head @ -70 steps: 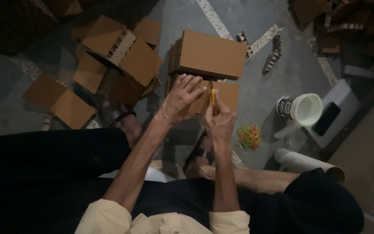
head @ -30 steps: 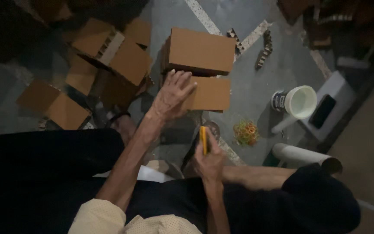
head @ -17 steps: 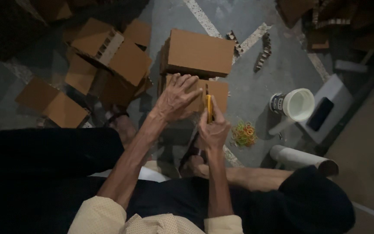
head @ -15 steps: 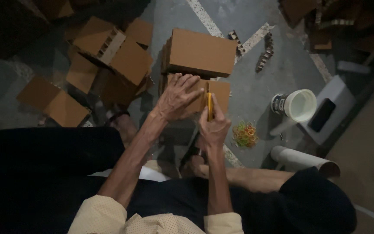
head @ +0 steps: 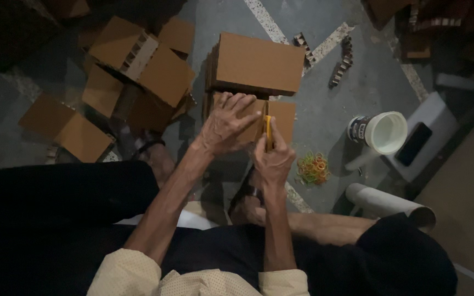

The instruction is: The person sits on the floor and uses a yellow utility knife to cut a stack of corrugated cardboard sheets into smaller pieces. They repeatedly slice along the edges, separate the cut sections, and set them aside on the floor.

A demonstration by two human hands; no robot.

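Your hands are boxed in ahead by the stacked cardboard box, so there's no passing forward at floor level. To your left, the pile of flattened cartons blocks that side. On the right, bare floor gives room up to the rubber bands, then the white bucket and cardboard tube close it off.

Matt brown cardboard pieces lie on a rough grey concrete floor.
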